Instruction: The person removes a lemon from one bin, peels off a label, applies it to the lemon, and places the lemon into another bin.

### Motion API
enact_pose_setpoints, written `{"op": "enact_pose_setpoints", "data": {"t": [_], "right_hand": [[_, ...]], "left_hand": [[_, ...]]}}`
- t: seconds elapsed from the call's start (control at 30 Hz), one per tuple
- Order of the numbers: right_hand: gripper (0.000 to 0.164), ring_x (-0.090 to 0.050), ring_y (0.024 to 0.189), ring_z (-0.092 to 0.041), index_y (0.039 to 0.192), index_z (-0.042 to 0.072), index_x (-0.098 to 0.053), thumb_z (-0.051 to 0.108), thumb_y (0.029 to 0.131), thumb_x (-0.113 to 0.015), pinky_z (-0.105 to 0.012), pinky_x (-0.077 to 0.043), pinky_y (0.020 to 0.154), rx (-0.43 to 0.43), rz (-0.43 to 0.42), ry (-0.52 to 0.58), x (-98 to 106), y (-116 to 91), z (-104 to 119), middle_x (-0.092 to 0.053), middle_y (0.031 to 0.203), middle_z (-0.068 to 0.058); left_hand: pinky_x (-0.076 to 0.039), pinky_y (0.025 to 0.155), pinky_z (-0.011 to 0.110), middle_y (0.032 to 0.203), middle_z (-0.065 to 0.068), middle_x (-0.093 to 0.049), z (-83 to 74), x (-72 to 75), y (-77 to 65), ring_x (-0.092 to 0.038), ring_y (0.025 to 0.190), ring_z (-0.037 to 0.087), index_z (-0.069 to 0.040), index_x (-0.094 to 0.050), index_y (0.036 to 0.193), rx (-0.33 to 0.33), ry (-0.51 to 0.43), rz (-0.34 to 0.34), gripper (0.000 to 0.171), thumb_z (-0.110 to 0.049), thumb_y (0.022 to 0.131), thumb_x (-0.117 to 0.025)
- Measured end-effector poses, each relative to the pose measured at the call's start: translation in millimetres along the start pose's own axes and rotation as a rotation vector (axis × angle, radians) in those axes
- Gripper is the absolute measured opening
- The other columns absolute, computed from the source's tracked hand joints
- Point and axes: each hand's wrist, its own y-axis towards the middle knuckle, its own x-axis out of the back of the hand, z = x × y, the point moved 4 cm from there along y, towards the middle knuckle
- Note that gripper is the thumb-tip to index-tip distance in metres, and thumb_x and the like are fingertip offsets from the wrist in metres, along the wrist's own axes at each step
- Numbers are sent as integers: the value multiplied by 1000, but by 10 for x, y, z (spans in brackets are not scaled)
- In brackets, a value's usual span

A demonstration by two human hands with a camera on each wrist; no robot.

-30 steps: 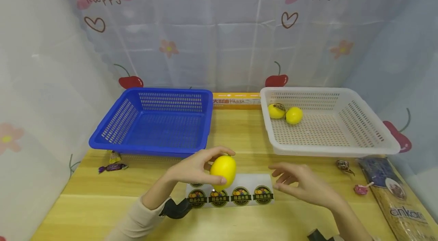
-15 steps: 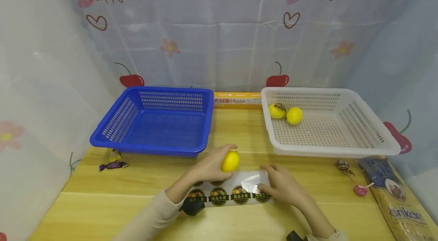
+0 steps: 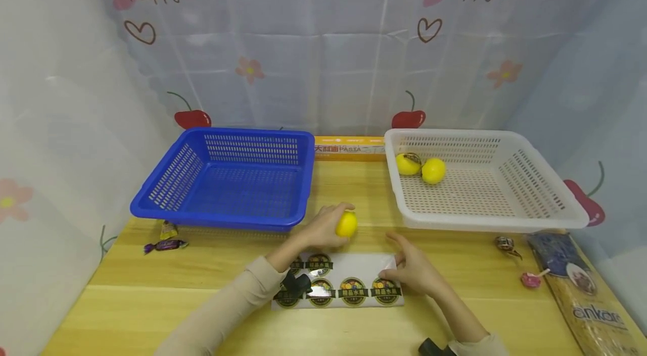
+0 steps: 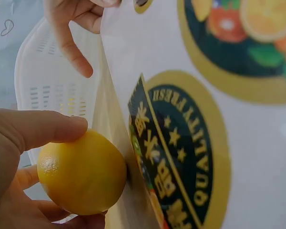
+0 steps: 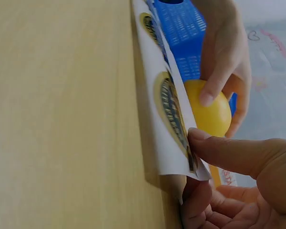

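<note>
My left hand (image 3: 323,228) holds a yellow lemon (image 3: 346,224) just behind the back edge of a white sheet of round fruit stickers (image 3: 371,266). The left wrist view has the thumb on top of the lemon and the fingers beneath it. At the sheet's right end, my right hand (image 3: 417,270) pinches the edge: in the right wrist view the thumb (image 5: 229,152) lies over a sticker while fingers curl below, and that end is bent up from the table. The stickers are dark green and gold; some are hidden behind my left forearm.
A blue basket (image 3: 217,220) stands back left. Back right, a white basket (image 3: 492,223) holds two lemons (image 3: 433,170), one with a dark sticker. Between them lies a pasta box (image 3: 349,148). Wrapped candies (image 3: 165,246) lie left; lollipops (image 3: 531,280) and a pasta bag (image 3: 596,300) lie right.
My left hand has carried the lemon from over the sheet to beyond its back edge, slightly right. My right hand has come left to the sheet's right end and taken hold of it.
</note>
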Motion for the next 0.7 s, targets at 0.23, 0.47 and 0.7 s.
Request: {"op": "enact_pose_setpoints", "data": {"t": [0.23,0.47,0.7], "right_hand": [[87,-57,59,-9,143,-8,-20,16,80,-75,-22,-48,55,20,104,215,129,-69,-129,-62,73,-7],[76,-60,69,-12,141,-8,-27,14,83,-71,-25,-50,59,32,111,234,337,-206,-230,-63,82,-12],[67,-66,79,-15,136,-15,-29,9,87,-66,-27,-54,67,93,127,284,445,-294,-258,-62,96,-26]], "left_hand": [[-41,97,44,132,14,-51,-5,6,18,-49,116,30,-8,-41,138,-10,-13,35,66,-13,79,-71],[-44,91,39,133,15,-49,16,-5,-13,-51,113,27,-7,-37,142,-36,-9,48,65,-20,85,-66],[-44,94,42,137,18,-45,69,14,-44,-49,118,29,-6,-36,143,-35,-72,28,66,-23,86,-65]]}}
